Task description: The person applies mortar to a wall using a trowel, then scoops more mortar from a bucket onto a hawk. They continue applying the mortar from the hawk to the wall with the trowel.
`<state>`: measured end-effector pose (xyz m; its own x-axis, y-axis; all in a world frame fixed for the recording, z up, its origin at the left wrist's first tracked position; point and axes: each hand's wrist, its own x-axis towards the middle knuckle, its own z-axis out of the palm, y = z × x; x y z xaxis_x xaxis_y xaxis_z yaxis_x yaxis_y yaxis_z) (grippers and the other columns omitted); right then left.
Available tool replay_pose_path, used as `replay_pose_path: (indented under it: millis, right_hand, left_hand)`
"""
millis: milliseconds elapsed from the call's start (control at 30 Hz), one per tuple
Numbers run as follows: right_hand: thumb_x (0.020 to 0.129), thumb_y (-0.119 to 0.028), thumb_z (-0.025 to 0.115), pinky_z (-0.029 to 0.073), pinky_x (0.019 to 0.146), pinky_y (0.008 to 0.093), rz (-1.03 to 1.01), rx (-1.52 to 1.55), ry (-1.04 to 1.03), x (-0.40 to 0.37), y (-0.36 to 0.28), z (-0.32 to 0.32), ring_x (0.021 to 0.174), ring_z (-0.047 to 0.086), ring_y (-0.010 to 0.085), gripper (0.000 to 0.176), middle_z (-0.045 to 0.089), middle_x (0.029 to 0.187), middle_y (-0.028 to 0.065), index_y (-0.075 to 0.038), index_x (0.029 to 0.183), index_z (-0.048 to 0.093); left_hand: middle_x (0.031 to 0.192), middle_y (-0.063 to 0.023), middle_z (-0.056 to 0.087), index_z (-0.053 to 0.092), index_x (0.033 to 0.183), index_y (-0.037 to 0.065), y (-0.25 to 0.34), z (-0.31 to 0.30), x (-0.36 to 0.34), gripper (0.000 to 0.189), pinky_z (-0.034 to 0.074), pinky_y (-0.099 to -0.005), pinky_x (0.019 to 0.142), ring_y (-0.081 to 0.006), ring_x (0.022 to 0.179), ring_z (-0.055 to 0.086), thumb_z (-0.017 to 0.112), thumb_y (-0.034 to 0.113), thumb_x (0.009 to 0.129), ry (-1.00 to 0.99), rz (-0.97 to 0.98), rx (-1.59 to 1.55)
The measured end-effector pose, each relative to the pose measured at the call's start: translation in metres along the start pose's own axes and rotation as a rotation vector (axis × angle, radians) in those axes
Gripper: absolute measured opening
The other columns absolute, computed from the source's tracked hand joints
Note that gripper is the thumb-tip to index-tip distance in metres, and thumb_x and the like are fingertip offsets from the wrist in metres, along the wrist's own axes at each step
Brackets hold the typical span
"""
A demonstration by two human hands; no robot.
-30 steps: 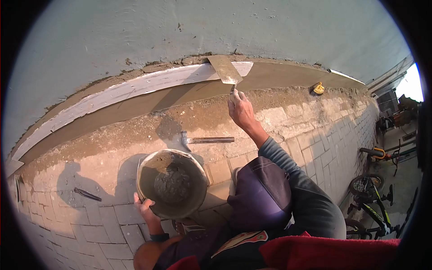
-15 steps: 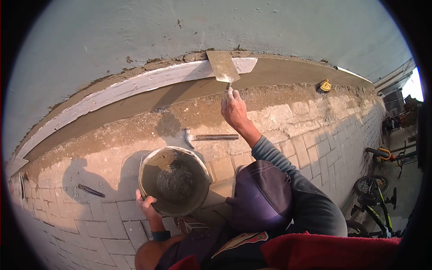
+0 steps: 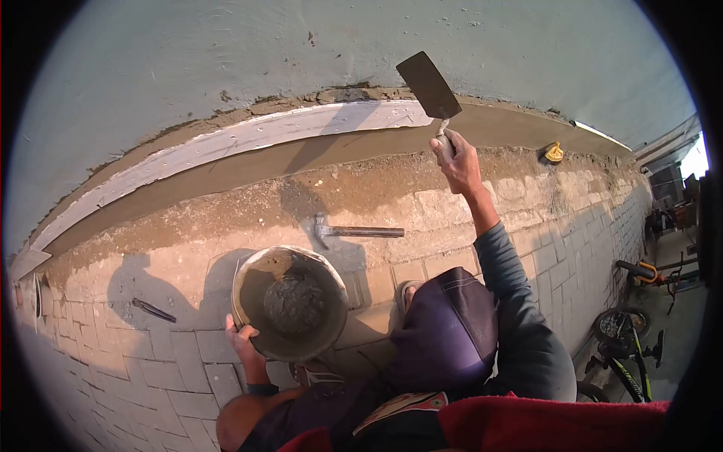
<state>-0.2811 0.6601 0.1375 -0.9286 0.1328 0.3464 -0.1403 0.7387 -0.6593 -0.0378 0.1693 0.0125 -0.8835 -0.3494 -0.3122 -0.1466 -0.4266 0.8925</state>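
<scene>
Bucket, round and grey-walled (image 3: 253, 292), held grey mortar (image 3: 295, 303); left hand (image 3: 244, 342) gripped its side. Beyond bucket: brown-handled claw hammer (image 3: 366, 231) lay; farther, right hand (image 3: 459, 166) clasped flat metal trowel (image 3: 430, 84).

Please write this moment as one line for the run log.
left hand: holds bucket by rim | right hand: holds trowel by handle | bucket: grey mix inside | ground: hammer | wall: white strip

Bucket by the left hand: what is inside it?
Inside the bucket lies a grey, cement-like mix, lumpy on top. Whatever lies beneath is covered and cannot be seen.
</scene>
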Motion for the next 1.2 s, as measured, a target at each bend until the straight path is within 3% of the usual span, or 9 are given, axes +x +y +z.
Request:
replay_pose_path:
  millis: [67, 133, 233, 367, 500, 567, 900, 1033, 1200]
  right_hand:
    - [0.098, -0.025, 0.068, 0.054, 0.076, 0.0413, -0.053, -0.038, -0.029, 0.024, 0.008, -0.023, 0.084, 0.069, 0.0372, 0.037, 0.070, 0.095, 0.0236, 0.005, 0.118, 0.064]
    - [0.096, -0.023, 0.069, 0.055, 0.076, 0.0431, -0.368, -0.200, -0.003, 0.045, 0.013, -0.038, 0.087, 0.069, 0.0407, 0.036, 0.070, 0.098, 0.0238, 0.006, 0.117, 0.064]
    - [0.095, -0.020, 0.070, 0.055, 0.076, 0.0452, -0.495, -0.186, -0.020, 0.062, 0.006, -0.041, 0.091, 0.069, 0.0431, 0.033, 0.070, 0.102, 0.0234, 0.006, 0.116, 0.065]
    - [0.096, -0.022, 0.066, 0.055, 0.073, 0.0464, -0.507, -0.378, -0.251, 0.082, -0.001, -0.032, 0.089, 0.069, 0.0423, 0.032, 0.071, 0.103, 0.0209, 0.002, 0.119, 0.066]
    - [0.097, -0.023, 0.066, 0.054, 0.072, 0.0471, -0.527, -0.217, -0.153, 0.092, 0.008, -0.017, 0.088, 0.068, 0.0432, 0.030, 0.070, 0.103, 0.0214, -0.003, 0.118, 0.068]
    - [0.095, -0.023, 0.067, 0.054, 0.071, 0.0473, -0.518, -0.328, -0.270, 0.094, -0.002, -0.021, 0.088, 0.068, 0.0435, 0.030, 0.071, 0.104, 0.0218, -0.003, 0.117, 0.069]
    - [0.095, -0.021, 0.067, 0.054, 0.080, 0.0439, -0.352, -0.145, -0.092, 0.115, 0.040, -0.067, 0.092, 0.069, 0.0391, 0.033, 0.071, 0.102, 0.0214, 0.004, 0.117, 0.068]
    - [0.094, -0.019, 0.068, 0.053, 0.078, 0.0452, -0.414, -0.328, -0.124, 0.132, 0.071, -0.065, 0.092, 0.068, 0.0400, 0.029, 0.071, 0.103, 0.0175, -0.001, 0.117, 0.069]
    - [0.093, -0.018, 0.068, 0.053, 0.078, 0.0465, -0.443, -0.257, -0.083, 0.135, 0.075, -0.063, 0.093, 0.067, 0.0406, 0.028, 0.071, 0.103, 0.0162, -0.004, 0.117, 0.070]
  left_hand:
    - [0.087, -0.0034, 0.056, 0.048, 0.091, 0.006, -0.004, -0.008, 0.002, 0.026, 0.047, -0.0257, 0.070, -0.0137, 0.074, 0.052, 0.050, 0.001, 0.066, 0.001, 0.017, 0.038]
    - [0.089, -0.0049, 0.057, 0.049, 0.094, 0.005, -0.004, -0.005, 0.000, 0.029, 0.050, -0.0273, 0.072, -0.0158, 0.075, 0.055, 0.049, 0.001, 0.064, -0.037, -0.006, -0.157]
    - [0.092, -0.0070, 0.059, 0.051, 0.098, 0.004, 0.002, -0.002, 0.002, 0.036, 0.052, -0.0295, 0.075, -0.0187, 0.078, 0.058, 0.049, 0.000, 0.062, 0.012, -0.051, -0.066]
    - [0.094, -0.0094, 0.061, 0.053, 0.100, 0.003, 0.003, 0.000, 0.000, 0.041, 0.054, -0.0312, 0.077, -0.0212, 0.080, 0.061, 0.047, -0.002, 0.060, 0.037, -0.065, -0.109]
    - [0.097, -0.0119, 0.064, 0.055, 0.102, 0.002, 0.003, -0.007, 0.004, 0.045, 0.056, -0.0330, 0.079, -0.0239, 0.082, 0.064, 0.047, -0.003, 0.058, 0.074, -0.067, -0.037]
    - [0.098, -0.0123, 0.065, 0.055, 0.103, 0.002, 0.001, -0.008, 0.001, 0.047, 0.056, -0.0334, 0.079, -0.0247, 0.082, 0.065, 0.047, -0.003, 0.058, 0.082, -0.086, -0.023]
    - [0.101, -0.0111, 0.066, 0.058, 0.111, 0.002, 0.000, -0.014, 0.004, 0.053, 0.055, -0.0337, 0.081, -0.0248, 0.085, 0.065, 0.049, 0.000, 0.058, 0.079, -0.119, -0.012]
    - [0.102, -0.0108, 0.066, 0.059, 0.115, 0.001, 0.004, -0.012, 0.001, 0.057, 0.054, -0.0328, 0.082, -0.0244, 0.086, 0.065, 0.048, -0.001, 0.060, 0.049, -0.104, 0.027]
    - [0.102, -0.0106, 0.067, 0.059, 0.116, 0.000, 0.005, -0.013, 0.001, 0.057, 0.054, -0.0316, 0.082, -0.0232, 0.087, 0.064, 0.047, 0.000, 0.061, 0.049, -0.090, 0.040]
